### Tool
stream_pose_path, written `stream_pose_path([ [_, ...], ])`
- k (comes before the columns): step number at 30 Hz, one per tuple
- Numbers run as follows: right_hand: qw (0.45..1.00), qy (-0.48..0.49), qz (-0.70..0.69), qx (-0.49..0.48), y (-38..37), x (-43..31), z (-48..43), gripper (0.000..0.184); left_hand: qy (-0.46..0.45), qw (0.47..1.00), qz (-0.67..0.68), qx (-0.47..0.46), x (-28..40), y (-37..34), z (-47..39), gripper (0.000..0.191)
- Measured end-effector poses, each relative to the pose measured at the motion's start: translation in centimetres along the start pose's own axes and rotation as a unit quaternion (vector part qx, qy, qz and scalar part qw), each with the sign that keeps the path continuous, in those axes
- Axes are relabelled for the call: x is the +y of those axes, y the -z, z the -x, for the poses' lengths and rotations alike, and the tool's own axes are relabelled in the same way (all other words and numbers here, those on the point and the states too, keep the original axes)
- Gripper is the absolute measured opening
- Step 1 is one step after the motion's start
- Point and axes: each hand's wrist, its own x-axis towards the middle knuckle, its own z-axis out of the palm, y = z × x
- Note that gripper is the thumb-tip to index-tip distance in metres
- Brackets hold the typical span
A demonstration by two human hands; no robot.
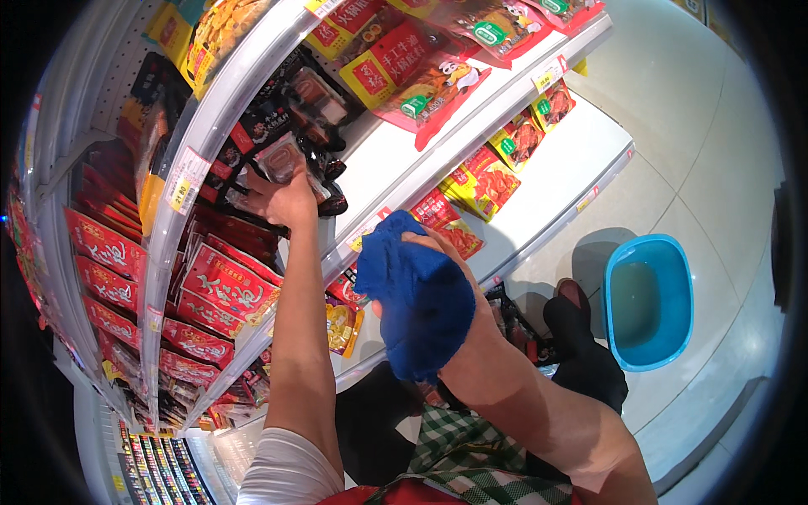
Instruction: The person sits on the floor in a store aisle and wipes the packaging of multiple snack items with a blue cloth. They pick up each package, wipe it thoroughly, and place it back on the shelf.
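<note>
My left hand (284, 199) reaches onto the middle shelf and grips black plastic food packets (278, 158), which have clear windows. Its fingertips are partly hidden among them. In front of my body, my right hand (447, 246) is closed around a bunched blue cloth (416, 303). The cloth hangs over the palm and hides most of the fingers. A bare stretch of white shelf (372, 167) lies just right of the black packets.
Red hot-pot seasoning packets (227, 278) fill the shelves at left. Larger red-and-yellow packets (410, 76) lie farther along the middle shelf. Yellow-and-red packets (483, 180) line the lower shelf. On the tiled floor stands a blue plastic basin (682, 303) holding cloudy water, beside my shoe (571, 293).
</note>
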Motion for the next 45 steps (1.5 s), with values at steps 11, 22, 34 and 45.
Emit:
stream_pose_path([
  [11,0.999,0.030,0.040,0.022,0.2,1.3,-0.4,0.037,-0.387,0.861,0.264,-0.199,9.2,-1.6,-5.7,0.058],
  [22,0.987,0.091,0.122,0.058,0.3,3.9,-0.7,0.040,-0.373,0.918,0.019,-0.134,13.9,-9.1,-14.0,0.067],
  [34,0.905,-0.197,-0.369,0.074,1.3,1.3,-0.8,0.040,-0.143,0.869,0.428,-0.204,10.6,-5.6,-15.4,0.025],
  [45,0.981,0.029,-0.110,0.158,3.2,-4.1,-4.7,0.026,0.067,0.423,0.806,-0.409,2.6,10.8,-1.8,0.008],
])
